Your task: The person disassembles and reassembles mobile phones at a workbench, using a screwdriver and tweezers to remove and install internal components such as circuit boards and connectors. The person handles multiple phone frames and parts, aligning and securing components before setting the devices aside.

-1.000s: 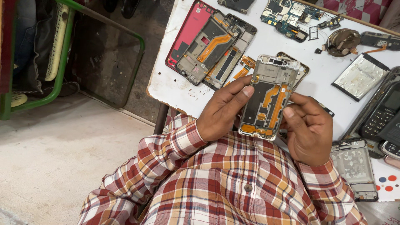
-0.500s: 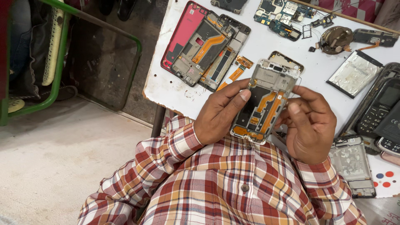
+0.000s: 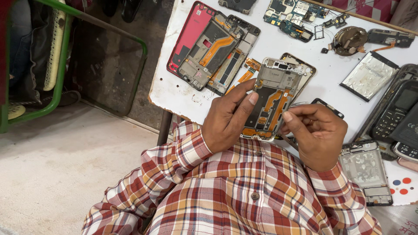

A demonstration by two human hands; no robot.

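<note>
My left hand grips an opened phone frame with orange flex cables, holding it tilted above the near edge of the white table. The thumb lies across its left side. My right hand is at the frame's right edge, its thumb and forefinger pinched together against the lower part near an orange cable. Whether anything small sits in that pinch cannot be made out. Both sleeves are red and white plaid.
Several stripped phone frames lie at the table's left. Circuit boards, a round part, a silver battery, keypad phones and another frame lie farther right. A green metal frame stands on the floor at left.
The phone frame has stayed in my left hand, tilting slightly more upright. My right hand's fingers have drawn into a pinch at its right edge.
</note>
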